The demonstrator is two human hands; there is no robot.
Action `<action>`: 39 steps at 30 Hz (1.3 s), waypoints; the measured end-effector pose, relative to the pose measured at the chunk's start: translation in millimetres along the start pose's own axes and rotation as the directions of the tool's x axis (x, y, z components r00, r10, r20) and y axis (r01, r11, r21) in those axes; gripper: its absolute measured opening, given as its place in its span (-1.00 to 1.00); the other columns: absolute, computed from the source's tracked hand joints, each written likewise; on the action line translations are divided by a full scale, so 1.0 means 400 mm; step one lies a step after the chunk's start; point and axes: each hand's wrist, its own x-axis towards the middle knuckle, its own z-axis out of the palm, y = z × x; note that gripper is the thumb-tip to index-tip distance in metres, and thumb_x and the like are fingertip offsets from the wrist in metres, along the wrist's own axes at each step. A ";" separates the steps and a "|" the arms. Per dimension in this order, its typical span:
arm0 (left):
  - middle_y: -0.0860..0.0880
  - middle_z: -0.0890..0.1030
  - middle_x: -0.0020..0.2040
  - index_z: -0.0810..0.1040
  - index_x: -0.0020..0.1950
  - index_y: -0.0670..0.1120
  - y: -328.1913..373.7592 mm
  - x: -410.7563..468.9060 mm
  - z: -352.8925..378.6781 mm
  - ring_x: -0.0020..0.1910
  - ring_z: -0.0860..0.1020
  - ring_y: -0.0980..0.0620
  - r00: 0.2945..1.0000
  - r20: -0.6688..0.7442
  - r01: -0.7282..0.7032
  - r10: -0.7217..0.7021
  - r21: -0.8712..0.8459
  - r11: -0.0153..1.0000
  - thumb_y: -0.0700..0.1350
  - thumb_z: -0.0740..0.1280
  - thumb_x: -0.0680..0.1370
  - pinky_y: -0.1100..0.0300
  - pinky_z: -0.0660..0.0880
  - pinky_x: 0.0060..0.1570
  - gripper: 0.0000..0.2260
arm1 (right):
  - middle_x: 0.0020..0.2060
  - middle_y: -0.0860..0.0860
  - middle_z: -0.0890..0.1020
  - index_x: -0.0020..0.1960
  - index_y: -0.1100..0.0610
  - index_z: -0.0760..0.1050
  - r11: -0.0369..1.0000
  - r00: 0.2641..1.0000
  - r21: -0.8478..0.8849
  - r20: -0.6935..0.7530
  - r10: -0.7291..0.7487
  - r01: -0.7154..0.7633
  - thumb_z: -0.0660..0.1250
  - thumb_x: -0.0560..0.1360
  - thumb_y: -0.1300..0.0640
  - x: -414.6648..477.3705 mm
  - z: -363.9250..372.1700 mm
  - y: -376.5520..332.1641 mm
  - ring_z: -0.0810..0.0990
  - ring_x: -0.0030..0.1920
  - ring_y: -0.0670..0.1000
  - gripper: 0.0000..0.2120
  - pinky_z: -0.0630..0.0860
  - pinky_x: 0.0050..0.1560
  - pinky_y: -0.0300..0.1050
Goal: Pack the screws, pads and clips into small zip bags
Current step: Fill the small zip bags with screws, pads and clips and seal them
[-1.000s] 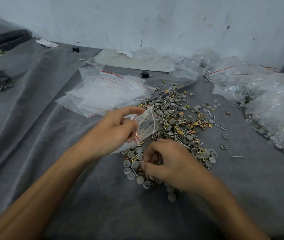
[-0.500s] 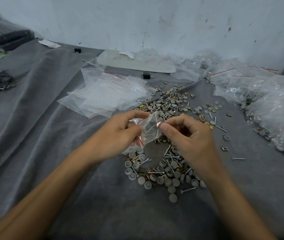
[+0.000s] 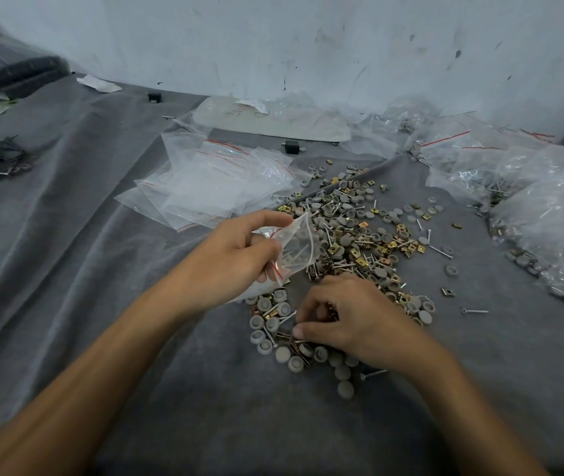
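Near middle of grey cloth [image 3: 67,269], clamps left hand [image 3: 232,266] on zip bag [image 3: 299,247], curls right hand [image 3: 352,317] into parts pile [image 3: 352,228], its hold impossible to tell; empty bags [image 3: 212,187] behind.

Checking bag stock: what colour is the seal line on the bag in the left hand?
Red, on the zip bag; clearest in the head view.

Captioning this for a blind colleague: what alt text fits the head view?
A person's left hand holds a small zip bag with screws in it over a grey cloth, while the right hand reaches into a pile of screws, grey pads and brass clips. Empty zip bags lie behind it.
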 end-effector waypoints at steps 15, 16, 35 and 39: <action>-0.24 0.62 -0.26 0.55 0.25 0.21 -0.002 0.003 0.003 -0.30 0.53 -0.02 1.000 0.006 0.006 -0.006 -0.001 1.000 -0.02 0.25 0.51 -0.24 0.53 -0.03 -0.67 | -0.19 -0.16 0.50 -0.13 -0.12 0.53 0.998 1.000 -0.059 0.012 -0.011 0.012 0.46 0.46 -0.07 -0.013 0.005 0.009 0.41 -0.03 -0.22 -0.89 0.32 -0.16 -0.34; -0.25 0.62 -0.26 0.55 0.25 0.21 -0.001 0.003 0.003 -0.30 0.53 0.00 1.000 0.004 0.005 -0.005 -0.003 1.000 -0.02 0.25 0.51 -0.23 0.53 -0.03 -0.67 | -0.20 -0.16 0.52 -0.13 -0.10 0.54 0.999 1.000 -0.035 -0.010 -0.010 0.009 0.46 0.45 -0.05 -0.012 0.002 0.010 0.44 -0.04 -0.21 -0.90 0.34 -0.17 -0.34; -0.02 0.61 -0.34 0.53 0.25 0.24 -0.006 -0.004 0.011 -0.31 0.53 -0.06 0.999 0.032 -0.024 0.023 0.043 0.999 -0.02 0.24 0.56 -0.25 0.52 -0.12 -0.70 | -0.09 0.06 0.74 -0.02 -0.08 0.62 0.660 0.941 0.733 -0.317 0.118 0.165 0.48 0.47 0.05 -0.001 -0.033 0.000 0.71 -0.06 0.01 -0.89 0.60 -0.07 -0.20; 0.00 0.59 -0.39 0.56 0.24 0.14 0.000 0.000 0.000 -0.34 0.52 0.08 0.999 -0.027 -0.035 0.035 -0.002 0.999 -0.20 0.24 0.63 0.01 0.52 -0.20 -0.71 | -0.11 0.02 0.75 0.06 0.02 0.60 0.693 0.913 0.695 -0.386 0.134 0.192 0.42 0.57 0.15 -0.004 -0.050 0.018 0.69 -0.13 -0.14 -0.91 0.54 -0.14 -0.34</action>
